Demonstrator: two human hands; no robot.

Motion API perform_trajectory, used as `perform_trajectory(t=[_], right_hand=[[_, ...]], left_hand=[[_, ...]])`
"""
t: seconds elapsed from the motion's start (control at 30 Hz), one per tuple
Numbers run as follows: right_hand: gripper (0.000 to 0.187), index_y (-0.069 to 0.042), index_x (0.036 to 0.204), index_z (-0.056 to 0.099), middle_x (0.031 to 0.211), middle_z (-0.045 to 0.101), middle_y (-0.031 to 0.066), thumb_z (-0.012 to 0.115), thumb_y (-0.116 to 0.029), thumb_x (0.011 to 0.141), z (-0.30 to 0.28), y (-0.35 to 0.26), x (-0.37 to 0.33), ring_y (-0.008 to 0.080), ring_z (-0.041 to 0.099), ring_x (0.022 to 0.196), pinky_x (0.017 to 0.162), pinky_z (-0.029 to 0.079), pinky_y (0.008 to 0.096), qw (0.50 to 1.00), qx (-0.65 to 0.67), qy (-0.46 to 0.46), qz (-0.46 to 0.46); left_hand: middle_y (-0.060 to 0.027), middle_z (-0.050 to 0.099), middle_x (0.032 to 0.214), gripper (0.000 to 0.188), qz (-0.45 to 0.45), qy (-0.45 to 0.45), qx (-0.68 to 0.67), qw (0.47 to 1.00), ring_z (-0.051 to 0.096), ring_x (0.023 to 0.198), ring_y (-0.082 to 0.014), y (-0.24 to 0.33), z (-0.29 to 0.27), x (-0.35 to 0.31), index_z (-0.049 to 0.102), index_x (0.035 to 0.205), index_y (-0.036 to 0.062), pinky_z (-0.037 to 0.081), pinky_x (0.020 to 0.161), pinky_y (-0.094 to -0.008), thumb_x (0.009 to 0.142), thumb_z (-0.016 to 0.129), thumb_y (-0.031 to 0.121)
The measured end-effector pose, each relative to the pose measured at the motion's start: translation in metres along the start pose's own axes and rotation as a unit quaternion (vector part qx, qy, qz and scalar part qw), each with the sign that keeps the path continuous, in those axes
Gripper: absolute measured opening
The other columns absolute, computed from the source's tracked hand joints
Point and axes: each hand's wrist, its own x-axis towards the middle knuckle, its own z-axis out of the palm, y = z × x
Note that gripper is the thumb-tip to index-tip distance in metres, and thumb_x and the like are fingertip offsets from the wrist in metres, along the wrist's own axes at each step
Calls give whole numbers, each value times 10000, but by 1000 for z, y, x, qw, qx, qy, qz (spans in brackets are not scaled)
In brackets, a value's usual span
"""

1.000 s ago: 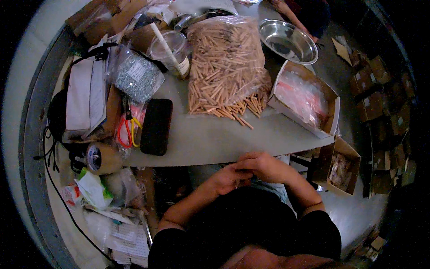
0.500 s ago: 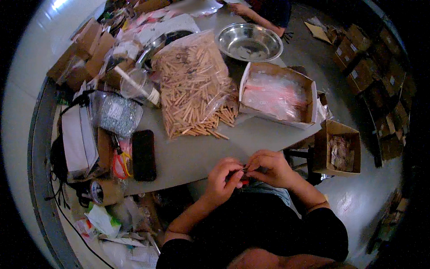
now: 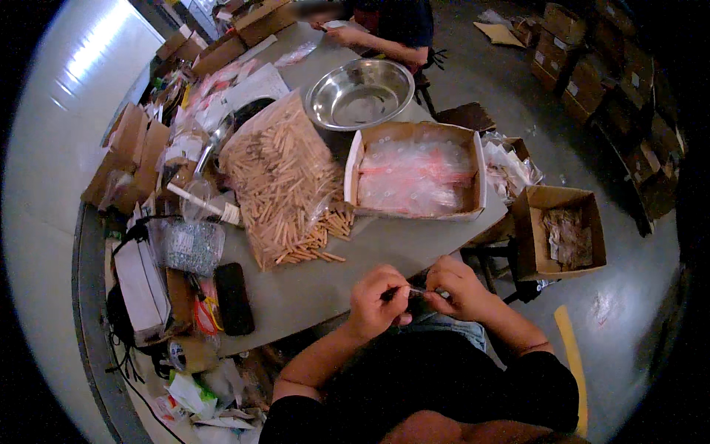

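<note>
Above my lap, just off the near table edge, my left hand point(image 3: 379, 302) and my right hand point(image 3: 460, 288) face each other, both closed in a pinch. Between their fingertips runs a small, thin, shiny piece point(image 3: 416, 291), too small to name. Something dark shows within the curled fingers of my left hand; its kind is hidden. Beyond the hands lies a large clear plastic bag point(image 3: 285, 177) full of short wooden sticks, some spilling from its near end. To its right stands an open cardboard box point(image 3: 481, 174) holding clear plastic sachets with pink-red edges.
A steel basin point(image 3: 360, 95) sits farther back. On the left are a black phone point(image 3: 234, 299), scissors point(image 3: 208, 312), a bag of small metal parts point(image 3: 194, 248) and a plastic cup point(image 3: 200, 203). Another cardboard box point(image 3: 536, 244) stands at right. Across the table another person's arm point(image 3: 384, 46) shows.
The whole view has shifted, so the table things sit lower in the picture. My hands have drawn slightly apart, and the thin piece shows between them. A red bit under them is out of sight.
</note>
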Motion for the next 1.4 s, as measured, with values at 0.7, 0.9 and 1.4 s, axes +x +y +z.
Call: perform_trajectory(t=[0.7,0.9,1.4], right_hand=[[170,-25,771,557,754,573,75,712,-88,803,-115,62,-111,188,511,653,603,440,338,851,-211,334,347],[149,-22,836,571,783,588,68,672,-129,860,-143,79,-154,196,530,679,673,457,319,761,-217,520,322],[186,-46,915,607,819,634,115,726,-107,786,-29,34,-18,266,633,732,661,517,351,943,-154,191,223]], left_hand=[[-90,649,966,129,139,-99,464,869,580,955,-273,-55,-29,179,669,890,80,346,896,-493,772,631,116],[-105,663,909,110,84,-219,565,791,597,955,-261,-96,-45,200,699,823,98,318,919,-512,744,632,135],[-160,670,856,214,99,-18,191,976,637,809,-327,-86,-63,183,696,996,47,500,729,-383,804,645,127]])
